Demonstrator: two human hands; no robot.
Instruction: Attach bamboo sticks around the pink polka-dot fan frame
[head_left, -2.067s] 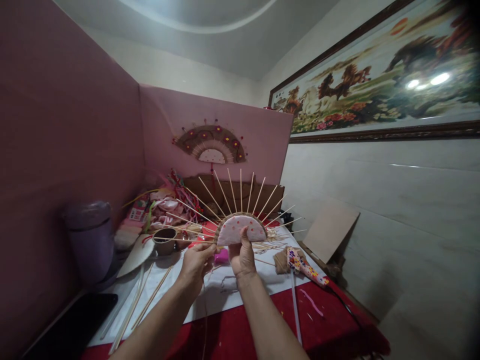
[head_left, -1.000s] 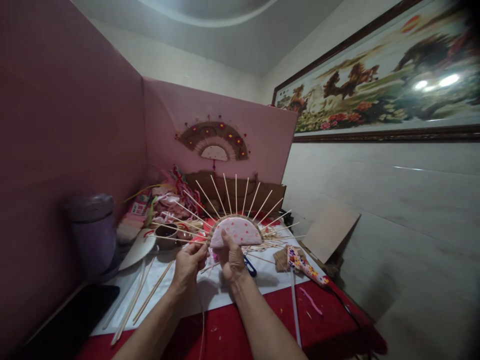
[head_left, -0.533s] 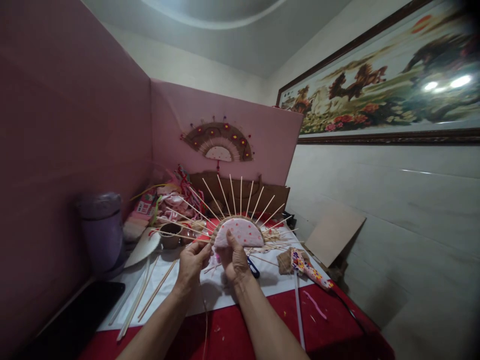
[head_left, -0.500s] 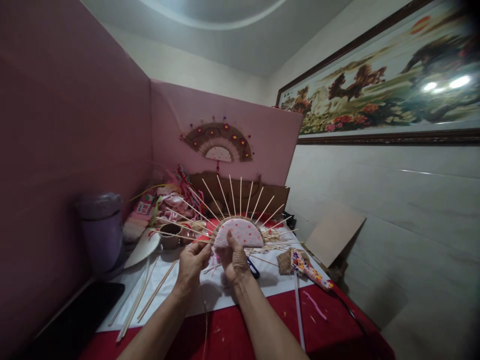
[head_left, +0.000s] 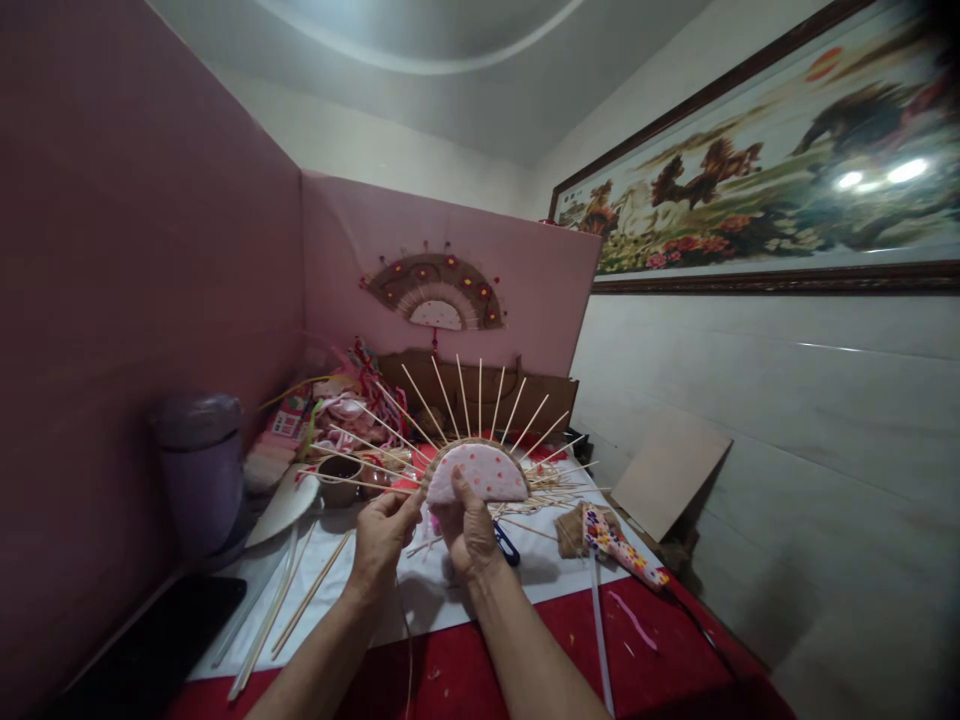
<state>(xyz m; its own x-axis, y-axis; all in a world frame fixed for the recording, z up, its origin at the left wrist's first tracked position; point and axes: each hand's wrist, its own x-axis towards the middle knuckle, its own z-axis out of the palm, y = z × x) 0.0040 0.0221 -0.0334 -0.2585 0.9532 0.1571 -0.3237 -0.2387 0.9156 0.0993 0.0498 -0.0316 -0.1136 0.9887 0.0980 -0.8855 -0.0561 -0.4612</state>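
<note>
A half-round fan frame (head_left: 487, 475) is held up over the table, its padded pale pink centre dotted with red. Thin wooden sticks (head_left: 480, 400) spread out from its curved brown rim. My right hand (head_left: 469, 525) grips it from below, thumb on the front face and the other fingers hidden behind. At the left corner of the rim, my left hand (head_left: 386, 530) is closed in a pinch. From there a thin strand of twine (head_left: 409, 650) hangs down past the table's front; the pinched part is hidden by the fingers.
Sticks (head_left: 311, 590), a dark phone (head_left: 172, 630) and a purple lidded bin (head_left: 199, 470) are on the left. To the right lies a flower-patterned glue gun (head_left: 619, 550) with a cord. A finished fan (head_left: 439, 290) hangs on the pink board behind ribbons and cardboard.
Both hands keep their hold on the fan frame, with hardly any movement. The whole view has shifted very slightly.
</note>
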